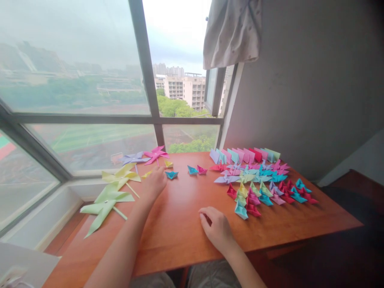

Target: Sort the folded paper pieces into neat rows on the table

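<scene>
My left hand point(155, 182) reaches over the far left part of the wooden table point(177, 224). Beside its fingertips sits a blue paper boat point(172, 175); a yellow paper boat point(146, 175) is partly covered by the hand. The back of this hand hides most of its fingers, so I cannot see whether it grips anything. Just beyond is another yellow paper boat point(169, 163). To the right stand a blue paper boat point(192, 170) and a pink paper boat point(202, 170). My right hand point(217, 228) rests on the table, fingers curled in, with nothing visible in them.
Pinwheels in green point(106, 204), yellow point(121, 175), purple point(132, 158) and pink point(156, 155) lie along the left. Rows of paper boats point(253, 198), paper cranes point(247, 177) and upright folded papers point(246, 155) fill the right side. A window point(154, 119) borders the table.
</scene>
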Demonstrator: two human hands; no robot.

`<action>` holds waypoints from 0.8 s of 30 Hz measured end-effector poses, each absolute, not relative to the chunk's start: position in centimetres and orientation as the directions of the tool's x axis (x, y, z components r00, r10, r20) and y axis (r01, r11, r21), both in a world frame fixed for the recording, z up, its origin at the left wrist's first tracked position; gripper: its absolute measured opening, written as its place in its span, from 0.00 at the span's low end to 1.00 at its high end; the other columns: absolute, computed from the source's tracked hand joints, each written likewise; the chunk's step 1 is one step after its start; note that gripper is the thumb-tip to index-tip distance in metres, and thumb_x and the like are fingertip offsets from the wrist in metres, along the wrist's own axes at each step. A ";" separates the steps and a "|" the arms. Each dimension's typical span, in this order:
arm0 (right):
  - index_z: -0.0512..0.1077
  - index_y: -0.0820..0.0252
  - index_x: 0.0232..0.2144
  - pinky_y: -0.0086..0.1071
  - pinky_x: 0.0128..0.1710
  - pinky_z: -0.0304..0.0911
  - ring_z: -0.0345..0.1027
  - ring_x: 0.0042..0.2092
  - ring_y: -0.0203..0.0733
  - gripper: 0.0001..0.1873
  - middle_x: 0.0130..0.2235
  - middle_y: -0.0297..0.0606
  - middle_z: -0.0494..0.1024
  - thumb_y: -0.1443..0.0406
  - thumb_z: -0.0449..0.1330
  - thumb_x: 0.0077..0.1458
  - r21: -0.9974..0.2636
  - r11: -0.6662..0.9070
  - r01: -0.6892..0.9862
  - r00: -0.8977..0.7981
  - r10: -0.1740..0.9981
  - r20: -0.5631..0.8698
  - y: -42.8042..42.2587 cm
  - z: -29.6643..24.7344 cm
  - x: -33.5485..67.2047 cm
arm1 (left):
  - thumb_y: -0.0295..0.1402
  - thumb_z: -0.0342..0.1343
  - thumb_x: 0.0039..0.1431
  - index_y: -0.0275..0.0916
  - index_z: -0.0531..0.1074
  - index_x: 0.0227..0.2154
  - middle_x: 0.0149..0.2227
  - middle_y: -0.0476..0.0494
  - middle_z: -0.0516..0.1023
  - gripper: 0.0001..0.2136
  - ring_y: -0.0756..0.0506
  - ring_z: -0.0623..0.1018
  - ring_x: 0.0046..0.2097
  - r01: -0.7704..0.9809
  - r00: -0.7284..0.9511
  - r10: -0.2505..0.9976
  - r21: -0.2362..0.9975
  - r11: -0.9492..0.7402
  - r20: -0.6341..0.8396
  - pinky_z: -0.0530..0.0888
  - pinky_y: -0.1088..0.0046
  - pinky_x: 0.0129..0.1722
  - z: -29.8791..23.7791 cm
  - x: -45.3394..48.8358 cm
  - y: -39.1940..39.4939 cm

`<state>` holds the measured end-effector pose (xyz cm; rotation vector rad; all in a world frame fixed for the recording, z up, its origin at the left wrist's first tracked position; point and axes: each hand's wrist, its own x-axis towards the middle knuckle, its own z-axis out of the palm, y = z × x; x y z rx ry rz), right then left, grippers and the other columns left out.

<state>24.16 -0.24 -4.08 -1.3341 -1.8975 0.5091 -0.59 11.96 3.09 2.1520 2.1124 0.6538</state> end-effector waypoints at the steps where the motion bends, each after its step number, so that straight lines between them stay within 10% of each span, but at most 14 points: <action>1: 0.75 0.56 0.36 0.31 0.38 0.63 0.72 0.36 0.40 0.11 0.34 0.36 0.78 0.69 0.52 0.59 -0.683 0.373 0.628 -0.174 0.922 0.345 -0.2 -4.0 24.1 | 0.28 0.47 0.61 0.38 0.71 0.48 0.49 0.36 0.75 0.15 0.38 0.78 0.45 0.952 -0.009 0.970 0.300 -0.067 0.243 0.72 0.67 0.40 3.2 -0.4 12.2; 24: 0.75 0.56 0.35 0.29 0.36 0.62 0.71 0.34 0.39 0.11 0.33 0.35 0.78 0.70 0.53 0.58 -0.686 0.389 0.615 -0.161 0.913 0.374 -0.3 -4.0 24.2 | 0.23 0.48 0.56 0.39 0.76 0.39 0.40 0.40 0.79 0.14 0.42 0.79 0.42 0.974 0.070 0.974 0.195 -0.113 0.214 0.69 0.72 0.38 2.4 -0.6 13.4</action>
